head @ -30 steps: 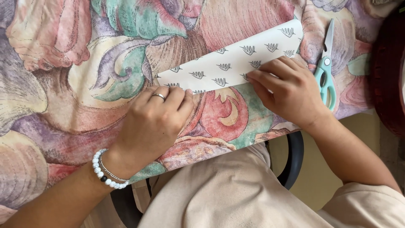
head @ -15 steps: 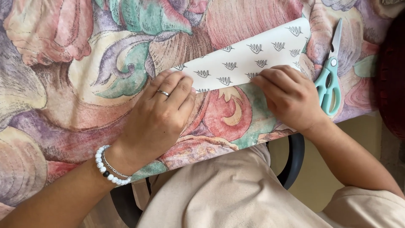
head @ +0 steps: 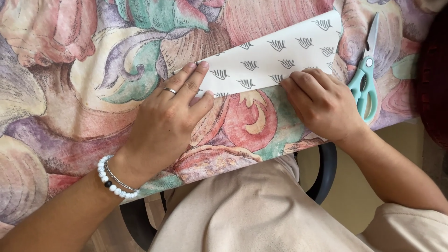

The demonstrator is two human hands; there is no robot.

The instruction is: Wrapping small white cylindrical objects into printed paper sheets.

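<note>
Head view: folded patterned paper [head: 275, 58] lying slantwise on the floral-clothed table [head: 70, 93]. Left hand [head: 170, 119] flat, fingers together, pressing its left end. Right hand [head: 322, 105] curled, fingertips pressing the lower folded edge. Teal-handled scissors [head: 365, 74] just beside the right hand.

The left hand [head: 163, 119], earlier curled on the floral tablecloth just below the white folded paper with small dark leaf prints [head: 275, 60], is now stretched flat with its fingertips [head: 198, 70] pressed onto the paper's left end, farther from the right hand [head: 322, 105].
</note>
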